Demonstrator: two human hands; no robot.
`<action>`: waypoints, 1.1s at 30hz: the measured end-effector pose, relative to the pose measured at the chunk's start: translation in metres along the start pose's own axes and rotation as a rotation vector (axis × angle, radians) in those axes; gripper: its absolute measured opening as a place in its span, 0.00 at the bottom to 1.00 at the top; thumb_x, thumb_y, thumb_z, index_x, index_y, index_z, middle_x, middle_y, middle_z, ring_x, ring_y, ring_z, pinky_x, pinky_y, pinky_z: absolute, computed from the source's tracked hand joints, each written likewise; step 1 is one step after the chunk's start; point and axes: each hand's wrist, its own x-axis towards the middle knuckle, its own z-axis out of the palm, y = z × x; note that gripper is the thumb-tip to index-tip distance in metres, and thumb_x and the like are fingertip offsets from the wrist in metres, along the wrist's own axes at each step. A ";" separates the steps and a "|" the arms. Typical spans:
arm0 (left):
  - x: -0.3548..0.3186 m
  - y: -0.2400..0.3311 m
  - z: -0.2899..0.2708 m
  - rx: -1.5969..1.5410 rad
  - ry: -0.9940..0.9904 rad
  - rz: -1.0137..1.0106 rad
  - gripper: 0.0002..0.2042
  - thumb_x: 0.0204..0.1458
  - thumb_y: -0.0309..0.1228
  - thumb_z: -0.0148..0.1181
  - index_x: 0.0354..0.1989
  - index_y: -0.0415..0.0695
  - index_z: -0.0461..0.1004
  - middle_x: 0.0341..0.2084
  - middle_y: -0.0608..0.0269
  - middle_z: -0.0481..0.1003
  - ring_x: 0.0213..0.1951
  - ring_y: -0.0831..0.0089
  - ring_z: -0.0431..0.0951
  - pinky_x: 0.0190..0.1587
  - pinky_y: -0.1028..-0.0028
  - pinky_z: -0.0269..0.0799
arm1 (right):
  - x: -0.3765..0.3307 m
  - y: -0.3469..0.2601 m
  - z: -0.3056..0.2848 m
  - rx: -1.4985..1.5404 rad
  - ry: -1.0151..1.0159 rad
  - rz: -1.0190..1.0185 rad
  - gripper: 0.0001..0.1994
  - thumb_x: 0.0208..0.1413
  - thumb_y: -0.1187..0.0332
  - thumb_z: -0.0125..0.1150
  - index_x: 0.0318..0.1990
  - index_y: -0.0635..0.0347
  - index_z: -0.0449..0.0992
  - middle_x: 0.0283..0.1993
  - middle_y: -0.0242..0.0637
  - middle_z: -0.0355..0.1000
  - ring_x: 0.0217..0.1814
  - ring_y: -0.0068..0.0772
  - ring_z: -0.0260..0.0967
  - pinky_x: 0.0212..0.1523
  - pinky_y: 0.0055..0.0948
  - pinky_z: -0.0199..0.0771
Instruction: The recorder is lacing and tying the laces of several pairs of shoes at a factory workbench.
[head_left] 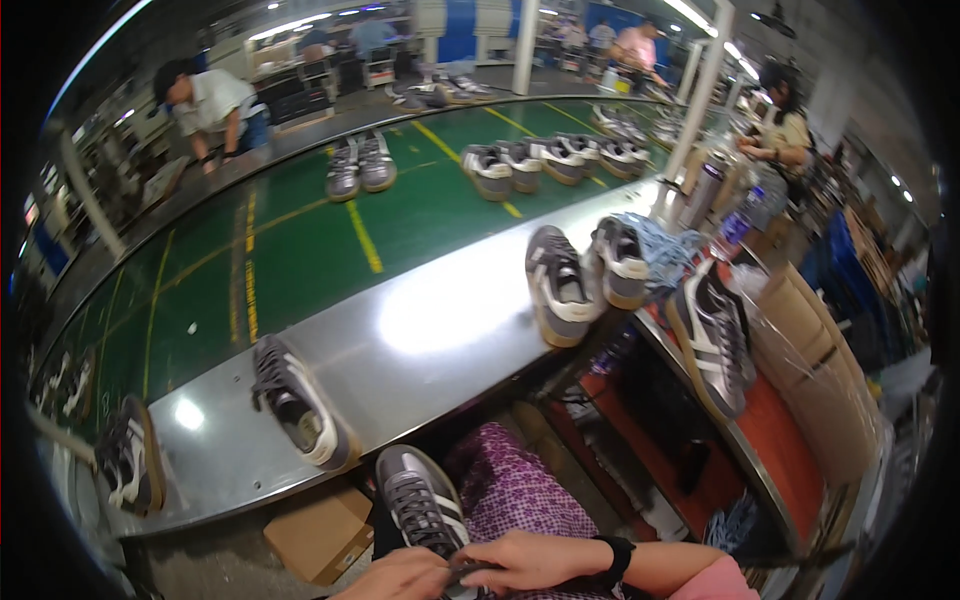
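A grey sneaker (415, 497) with white stripes and dark laces is in front of me at the lower edge, its toe pointing away. My left hand (398, 574) lies over the near end of its lacing with fingers bent. From the right, my right hand (530, 558) pinches something dark at the shoe's opening; whether it is lace or tongue I cannot tell. The two hands nearly meet there and hide that part. Just beyond, a single sneaker (297, 405) rests on the metal ledge (400, 385), and another sneaker (132, 458) stands at its left end.
Two sneakers (562, 287) stand farther right on the ledge, by blue laces (660, 250) and a bottle (740, 215). One sneaker (712, 345) sits on a red-topped cabinet (775, 450). A green conveyor (300, 250) carries several pairs. A cardboard box (318, 535) lies below. Co-workers stand beyond.
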 end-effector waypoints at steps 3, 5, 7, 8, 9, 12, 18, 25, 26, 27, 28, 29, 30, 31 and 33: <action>-0.007 0.000 -0.004 0.923 0.351 -0.015 0.09 0.51 0.30 0.57 0.36 0.39 0.77 0.47 0.54 0.73 0.56 0.55 0.67 0.58 0.54 0.57 | -0.001 -0.010 -0.009 0.131 0.050 -0.089 0.15 0.65 0.59 0.45 0.37 0.63 0.72 0.30 0.48 0.73 0.36 0.49 0.73 0.36 0.41 0.69; 0.002 -0.017 0.001 1.025 0.391 -0.017 0.09 0.50 0.31 0.59 0.36 0.40 0.78 0.52 0.54 0.70 0.58 0.55 0.65 0.60 0.54 0.53 | 0.005 -0.003 -0.004 0.087 0.076 -0.085 0.15 0.65 0.60 0.45 0.36 0.63 0.71 0.30 0.48 0.73 0.37 0.50 0.73 0.35 0.42 0.69; 0.014 -0.038 0.010 1.138 0.523 -0.004 0.09 0.45 0.30 0.63 0.35 0.42 0.78 0.62 0.53 0.62 0.63 0.52 0.60 0.63 0.52 0.49 | 0.016 0.008 0.006 -0.298 0.150 -0.037 0.10 0.62 0.66 0.49 0.35 0.64 0.69 0.31 0.43 0.72 0.34 0.46 0.74 0.30 0.38 0.71; 0.015 -0.043 0.014 1.141 0.512 0.012 0.09 0.45 0.30 0.63 0.35 0.42 0.78 0.62 0.53 0.62 0.63 0.52 0.60 0.63 0.52 0.49 | 0.020 0.016 0.008 -0.294 0.168 -0.032 0.10 0.62 0.66 0.49 0.35 0.64 0.69 0.31 0.43 0.72 0.34 0.46 0.74 0.30 0.38 0.71; 0.018 -0.041 0.017 0.962 0.534 0.062 0.09 0.44 0.30 0.63 0.34 0.43 0.78 0.61 0.53 0.64 0.63 0.52 0.60 0.63 0.53 0.49 | 0.024 0.023 0.010 -0.431 0.411 -0.060 0.10 0.62 0.66 0.49 0.34 0.64 0.69 0.29 0.45 0.73 0.34 0.47 0.74 0.31 0.41 0.72; 0.023 -0.031 0.022 0.640 0.491 0.088 0.08 0.38 0.27 0.65 0.29 0.42 0.77 0.58 0.51 0.67 0.62 0.51 0.61 0.62 0.54 0.50 | 0.035 0.020 0.007 -0.553 0.702 -0.197 0.07 0.58 0.68 0.54 0.34 0.63 0.68 0.27 0.46 0.73 0.31 0.48 0.74 0.30 0.41 0.74; -0.001 0.001 0.002 0.417 0.414 -0.017 0.06 0.35 0.24 0.64 0.21 0.40 0.73 0.53 0.51 0.71 0.60 0.49 0.62 0.59 0.54 0.57 | 0.031 0.023 0.002 -0.321 0.367 -0.031 0.15 0.62 0.61 0.51 0.44 0.66 0.72 0.33 0.44 0.72 0.36 0.48 0.74 0.33 0.41 0.74; 0.019 -0.034 -0.054 0.483 0.318 0.079 0.13 0.43 0.28 0.66 0.38 0.40 0.73 0.48 0.50 0.70 0.50 0.56 0.70 0.57 0.62 0.61 | 0.026 0.033 0.044 -0.390 0.337 0.113 0.44 0.51 0.56 0.62 0.66 0.74 0.43 0.26 0.54 0.72 0.30 0.57 0.73 0.35 0.44 0.75; 0.027 -0.045 -0.058 0.598 0.495 0.035 0.13 0.42 0.28 0.66 0.36 0.38 0.73 0.47 0.50 0.70 0.49 0.55 0.70 0.55 0.62 0.62 | 0.030 0.033 0.047 -0.398 0.339 0.141 0.44 0.52 0.58 0.61 0.66 0.75 0.42 0.26 0.55 0.72 0.30 0.57 0.73 0.35 0.44 0.75; 0.051 -0.060 -0.066 0.766 0.609 0.059 0.17 0.40 0.28 0.68 0.40 0.37 0.72 0.46 0.49 0.68 0.48 0.53 0.69 0.56 0.62 0.62 | 0.028 0.040 0.046 -0.372 0.366 0.164 0.41 0.52 0.64 0.58 0.66 0.75 0.40 0.26 0.55 0.72 0.30 0.57 0.73 0.34 0.44 0.74; 0.062 -0.068 -0.074 0.950 0.742 0.066 0.22 0.38 0.28 0.69 0.44 0.36 0.71 0.46 0.49 0.67 0.48 0.51 0.69 0.56 0.63 0.61 | 0.027 0.049 0.051 -0.367 0.377 0.173 0.41 0.52 0.64 0.58 0.66 0.75 0.40 0.26 0.55 0.72 0.30 0.57 0.73 0.34 0.44 0.74; 0.067 -0.074 -0.080 0.951 0.732 0.078 0.22 0.38 0.28 0.69 0.44 0.36 0.71 0.46 0.49 0.67 0.48 0.51 0.69 0.56 0.63 0.61 | 0.026 0.063 0.058 -0.387 0.428 0.131 0.42 0.52 0.65 0.58 0.67 0.73 0.39 0.25 0.54 0.72 0.27 0.55 0.73 0.31 0.44 0.75; 0.073 -0.081 -0.089 0.975 0.746 -0.022 0.23 0.38 0.27 0.69 0.45 0.36 0.70 0.45 0.48 0.67 0.49 0.50 0.68 0.54 0.63 0.62 | 0.026 0.065 0.059 -0.408 0.477 0.087 0.42 0.51 0.66 0.58 0.68 0.71 0.38 0.24 0.53 0.71 0.24 0.54 0.73 0.28 0.43 0.75; 0.076 -0.084 -0.092 0.996 0.759 -0.123 0.24 0.38 0.25 0.68 0.47 0.36 0.69 0.45 0.48 0.66 0.49 0.49 0.68 0.53 0.62 0.63 | 0.021 0.066 0.059 -0.324 0.515 0.077 0.40 0.52 0.68 0.54 0.67 0.75 0.39 0.25 0.57 0.71 0.25 0.57 0.72 0.29 0.47 0.74; 0.079 -0.083 -0.083 0.900 0.827 -0.119 0.26 0.38 0.24 0.68 0.49 0.37 0.68 0.46 0.48 0.65 0.50 0.47 0.67 0.52 0.61 0.64 | 0.002 0.059 0.056 -0.280 0.604 0.121 0.40 0.52 0.67 0.54 0.66 0.76 0.39 0.24 0.57 0.71 0.24 0.57 0.72 0.28 0.47 0.73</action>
